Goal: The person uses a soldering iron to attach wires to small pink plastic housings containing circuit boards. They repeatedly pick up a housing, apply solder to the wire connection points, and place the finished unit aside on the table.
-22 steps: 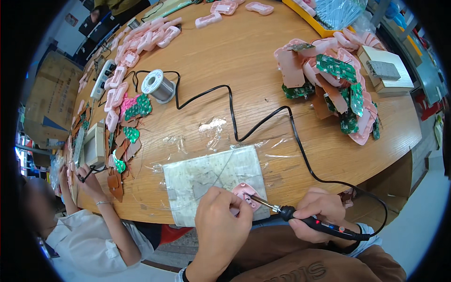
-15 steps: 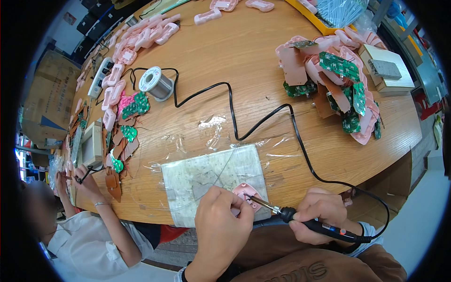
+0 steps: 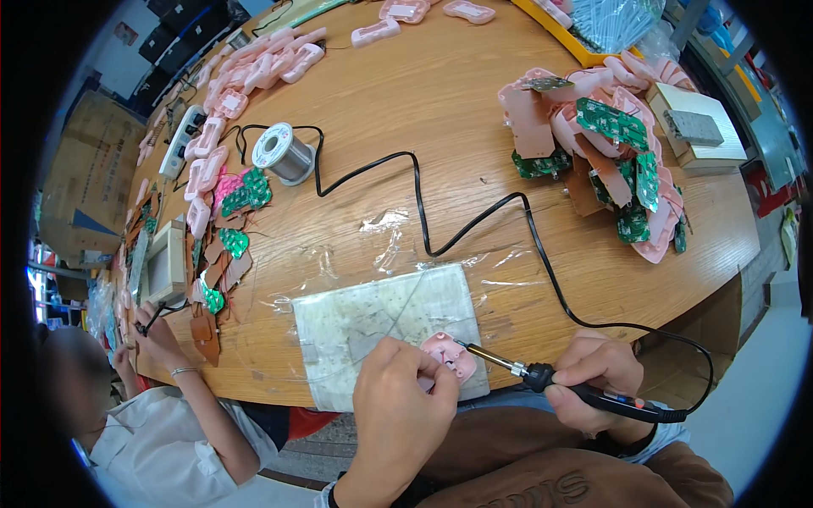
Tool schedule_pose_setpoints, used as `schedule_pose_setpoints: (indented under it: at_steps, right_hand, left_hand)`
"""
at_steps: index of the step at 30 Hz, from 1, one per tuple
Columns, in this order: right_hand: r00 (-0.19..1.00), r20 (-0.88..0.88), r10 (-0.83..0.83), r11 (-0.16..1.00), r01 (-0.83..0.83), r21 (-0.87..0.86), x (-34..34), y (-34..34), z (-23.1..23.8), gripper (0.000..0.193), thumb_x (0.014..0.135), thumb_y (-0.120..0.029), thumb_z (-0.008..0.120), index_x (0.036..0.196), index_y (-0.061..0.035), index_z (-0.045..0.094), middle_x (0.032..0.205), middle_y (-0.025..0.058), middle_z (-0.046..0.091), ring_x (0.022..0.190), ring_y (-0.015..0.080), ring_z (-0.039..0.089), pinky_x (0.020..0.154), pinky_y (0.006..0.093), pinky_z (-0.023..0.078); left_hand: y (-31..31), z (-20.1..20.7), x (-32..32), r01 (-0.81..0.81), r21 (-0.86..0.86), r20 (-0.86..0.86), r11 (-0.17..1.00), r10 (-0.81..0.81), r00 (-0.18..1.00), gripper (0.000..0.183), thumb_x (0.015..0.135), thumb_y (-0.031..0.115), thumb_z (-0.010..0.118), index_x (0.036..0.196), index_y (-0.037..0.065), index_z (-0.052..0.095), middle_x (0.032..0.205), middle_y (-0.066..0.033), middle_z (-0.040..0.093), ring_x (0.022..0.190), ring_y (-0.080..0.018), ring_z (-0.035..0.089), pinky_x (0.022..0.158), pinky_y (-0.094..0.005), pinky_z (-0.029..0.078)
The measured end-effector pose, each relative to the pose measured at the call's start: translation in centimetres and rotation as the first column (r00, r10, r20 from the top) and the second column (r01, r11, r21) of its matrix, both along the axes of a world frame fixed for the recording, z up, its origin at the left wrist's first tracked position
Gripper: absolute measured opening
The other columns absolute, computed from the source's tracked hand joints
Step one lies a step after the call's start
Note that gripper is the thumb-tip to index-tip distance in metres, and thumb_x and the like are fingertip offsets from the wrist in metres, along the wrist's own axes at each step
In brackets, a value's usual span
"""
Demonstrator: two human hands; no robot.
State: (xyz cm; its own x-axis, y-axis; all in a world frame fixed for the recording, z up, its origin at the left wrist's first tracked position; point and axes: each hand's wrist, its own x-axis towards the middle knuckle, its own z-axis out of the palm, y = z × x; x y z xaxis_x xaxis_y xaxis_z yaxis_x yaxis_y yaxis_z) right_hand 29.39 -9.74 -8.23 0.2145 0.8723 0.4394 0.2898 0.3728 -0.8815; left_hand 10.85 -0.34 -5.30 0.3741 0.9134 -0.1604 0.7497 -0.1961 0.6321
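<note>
In my right hand [image 3: 593, 381] is a black-handled soldering iron [image 3: 537, 377], gripped like a pen. Its metal tip points left, over the upper edge of a small pink plastic shell [image 3: 461, 359]; whether it touches cannot be told. My left hand [image 3: 405, 391] is closed in a pinch at the shell's left side, and the fingers hide part of it. Small dark bits show inside the shell. Beneath lies a stained pale work mat [image 3: 326, 326] under clear film.
A solder spool [image 3: 292, 157] stands beyond the mat. The iron's black cord [image 3: 419, 199] winds across the table. Green circuit boards [image 3: 614, 123] and pink shells pile up at right; more boards [image 3: 246, 190] lie left. A co-worker's arm [image 3: 207, 415] is at the left edge.
My right hand has drawn the soldering iron back to the right, its tip moving from the shell's middle to its upper edge. The left hand has barely moved.
</note>
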Motion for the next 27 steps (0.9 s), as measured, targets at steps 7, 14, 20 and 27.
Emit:
schedule_pose_setpoints:
  at_steps: [7, 14, 20, 27]
  right_hand:
    - [1.0, 0.01, -0.013, 1.0, 0.013, 0.007, -0.09, 0.0, -0.23, 0.02, 0.067, -0.002, 0.073, 0.08, -0.0041, 0.058, 0.063, 0.0078, 0.06, 0.049, 0.0172, 0.053, 0.046, 0.0263, 0.04]
    - [0.999, -0.003, -0.043, 0.999, 0.043, 0.002, -0.26, -0.07, -0.15, 0.019, 0.067, -0.001, 0.072, 0.079, -0.0035, 0.057, 0.061, 0.0084, 0.06, 0.048, 0.0172, 0.054, 0.045, 0.0261, 0.04]
    - [0.998, -0.002, -0.059, 0.998, 0.059, 0.009, -0.24, -0.16, -0.04, 0.018, 0.067, -0.001, 0.072, 0.078, -0.0029, 0.057, 0.06, 0.0091, 0.059, 0.048, 0.0178, 0.054, 0.045, 0.0266, 0.04]
    - [0.998, -0.008, -0.067, 0.998, 0.067, 0.021, -0.14, -0.26, -0.03, 0.019, 0.067, -0.001, 0.072, 0.077, -0.0027, 0.057, 0.06, 0.0094, 0.059, 0.047, 0.0181, 0.054, 0.045, 0.027, 0.04]
  left_hand:
    - [-0.01, 0.01, -0.03, 0.007, 0.002, -0.003, 1.0, -0.007, 1.0, 0.011, 0.07, 0.006, 0.067, 0.065, 0.001, 0.059, 0.07, -0.0131, 0.054, 0.066, -0.0317, 0.056, 0.061, -0.0409, 0.046]
    - [-0.04, 0.08, -0.01, 0.002, 0.001, 0.004, 1.0, -0.002, 1.0, 0.011, 0.07, 0.007, 0.068, 0.064, 0.001, 0.059, 0.07, -0.012, 0.055, 0.066, -0.0305, 0.056, 0.061, -0.0403, 0.045]
    - [-0.17, 0.09, 0.0, -0.004, 0.0, -0.001, 1.0, 0.004, 1.0, 0.011, 0.07, 0.007, 0.068, 0.065, 0.001, 0.06, 0.07, -0.012, 0.054, 0.067, -0.0305, 0.056, 0.061, -0.0404, 0.045]
    - [-0.23, 0.01, -0.11, 0.002, 0.011, -0.005, 1.0, -0.002, 1.0, 0.011, 0.07, 0.008, 0.068, 0.066, 0.001, 0.06, 0.071, -0.0125, 0.054, 0.067, -0.0308, 0.056, 0.062, -0.0405, 0.045]
